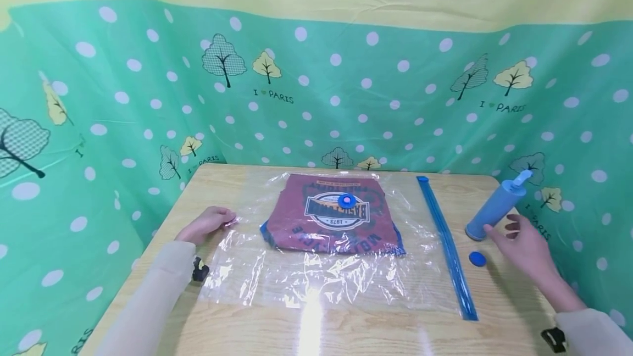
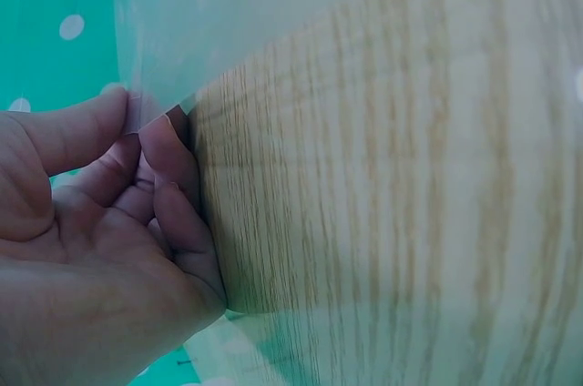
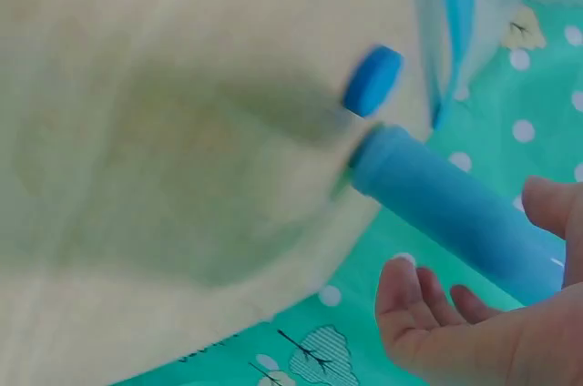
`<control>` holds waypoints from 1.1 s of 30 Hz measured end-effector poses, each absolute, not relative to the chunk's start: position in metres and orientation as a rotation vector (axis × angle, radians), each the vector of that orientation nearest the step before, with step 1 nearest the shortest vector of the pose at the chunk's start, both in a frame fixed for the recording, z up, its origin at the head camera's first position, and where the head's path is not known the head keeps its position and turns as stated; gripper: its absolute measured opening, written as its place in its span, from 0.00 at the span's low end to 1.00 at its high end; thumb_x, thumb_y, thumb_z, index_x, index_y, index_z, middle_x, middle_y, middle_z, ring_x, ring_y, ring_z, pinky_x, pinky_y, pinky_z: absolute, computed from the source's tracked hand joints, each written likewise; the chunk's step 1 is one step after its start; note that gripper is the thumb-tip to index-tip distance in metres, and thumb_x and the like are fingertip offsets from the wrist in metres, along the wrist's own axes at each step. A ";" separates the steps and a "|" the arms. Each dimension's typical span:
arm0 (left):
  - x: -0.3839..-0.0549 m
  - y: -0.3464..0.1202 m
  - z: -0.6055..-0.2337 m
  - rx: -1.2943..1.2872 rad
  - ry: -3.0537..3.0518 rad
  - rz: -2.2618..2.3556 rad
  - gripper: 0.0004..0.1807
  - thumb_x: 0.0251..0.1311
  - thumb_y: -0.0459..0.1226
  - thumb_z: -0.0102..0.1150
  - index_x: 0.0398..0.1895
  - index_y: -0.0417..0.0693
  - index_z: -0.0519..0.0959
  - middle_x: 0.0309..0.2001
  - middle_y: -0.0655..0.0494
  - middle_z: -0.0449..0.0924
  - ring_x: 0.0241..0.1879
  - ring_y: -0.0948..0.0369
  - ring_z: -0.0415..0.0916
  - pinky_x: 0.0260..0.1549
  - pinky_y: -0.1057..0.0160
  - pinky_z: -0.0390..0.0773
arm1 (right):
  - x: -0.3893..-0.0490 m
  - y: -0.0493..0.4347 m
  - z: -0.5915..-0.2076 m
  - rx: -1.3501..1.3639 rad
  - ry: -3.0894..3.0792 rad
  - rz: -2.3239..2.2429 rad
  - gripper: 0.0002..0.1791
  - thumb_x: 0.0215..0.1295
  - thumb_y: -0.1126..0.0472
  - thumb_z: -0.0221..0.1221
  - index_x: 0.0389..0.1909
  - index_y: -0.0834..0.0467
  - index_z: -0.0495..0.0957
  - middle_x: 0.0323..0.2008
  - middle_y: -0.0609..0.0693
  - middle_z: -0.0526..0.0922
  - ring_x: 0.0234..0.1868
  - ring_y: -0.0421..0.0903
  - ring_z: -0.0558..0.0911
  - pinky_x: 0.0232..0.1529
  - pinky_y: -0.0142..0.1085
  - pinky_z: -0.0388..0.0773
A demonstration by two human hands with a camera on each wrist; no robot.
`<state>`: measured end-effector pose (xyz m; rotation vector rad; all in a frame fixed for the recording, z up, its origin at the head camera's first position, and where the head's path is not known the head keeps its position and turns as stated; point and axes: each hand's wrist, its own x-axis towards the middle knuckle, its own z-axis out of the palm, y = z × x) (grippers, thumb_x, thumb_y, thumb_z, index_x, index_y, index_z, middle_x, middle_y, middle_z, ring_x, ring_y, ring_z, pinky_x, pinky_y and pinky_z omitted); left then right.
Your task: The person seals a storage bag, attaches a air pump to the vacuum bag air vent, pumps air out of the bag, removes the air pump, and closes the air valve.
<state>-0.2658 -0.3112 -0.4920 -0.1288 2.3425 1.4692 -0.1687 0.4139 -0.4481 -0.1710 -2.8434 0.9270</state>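
A clear plastic vacuum storage bag (image 1: 277, 284) lies flat on the table, with a folded maroon printed garment (image 1: 296, 216) inside. Over the garment sits the bag's round blue valve (image 1: 347, 200). My left hand (image 1: 210, 221) pinches the bag's left edge between thumb and fingers, closer in the left wrist view. At the right, a blue hand pump (image 1: 496, 209) stands on the table, its handle at the top. My right hand (image 1: 524, 249) is beside the pump, thumb and fingers apart around its side without a visible grip. A round blue cap (image 1: 477, 259) lies near the pump's base.
A blue zip strip (image 1: 447, 246) runs along the bag's right edge, between bag and pump. The wooden table (image 1: 386, 337) ends just behind the bag. Green dotted cloth (image 1: 336, 103) hangs at the back and both sides.
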 end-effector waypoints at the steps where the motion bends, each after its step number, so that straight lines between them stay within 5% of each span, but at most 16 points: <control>1: -0.266 -0.311 -0.492 -0.127 2.343 1.471 0.11 0.80 0.34 0.51 0.45 0.34 0.81 0.35 0.54 0.80 0.35 0.60 0.73 0.36 0.65 0.75 | -0.170 0.414 -0.445 -0.199 -2.826 0.937 0.47 0.80 0.45 0.56 0.72 0.83 0.52 0.59 0.83 0.68 0.54 0.78 0.74 0.43 0.67 0.78; 14: -0.266 -0.307 -0.488 -0.139 2.345 1.474 0.11 0.79 0.34 0.52 0.45 0.34 0.82 0.34 0.55 0.80 0.34 0.61 0.73 0.34 0.66 0.74 | -0.191 0.413 -0.423 -0.304 -2.754 0.996 0.51 0.79 0.43 0.56 0.77 0.79 0.43 0.66 0.87 0.61 0.61 0.84 0.69 0.53 0.73 0.73; 33: -0.265 -0.310 -0.490 -0.152 2.351 1.475 0.11 0.79 0.34 0.53 0.46 0.33 0.81 0.35 0.54 0.81 0.35 0.60 0.74 0.35 0.65 0.75 | -0.202 0.403 -0.418 -0.162 -2.720 0.955 0.39 0.79 0.48 0.57 0.69 0.79 0.58 0.60 0.85 0.68 0.55 0.83 0.74 0.47 0.72 0.77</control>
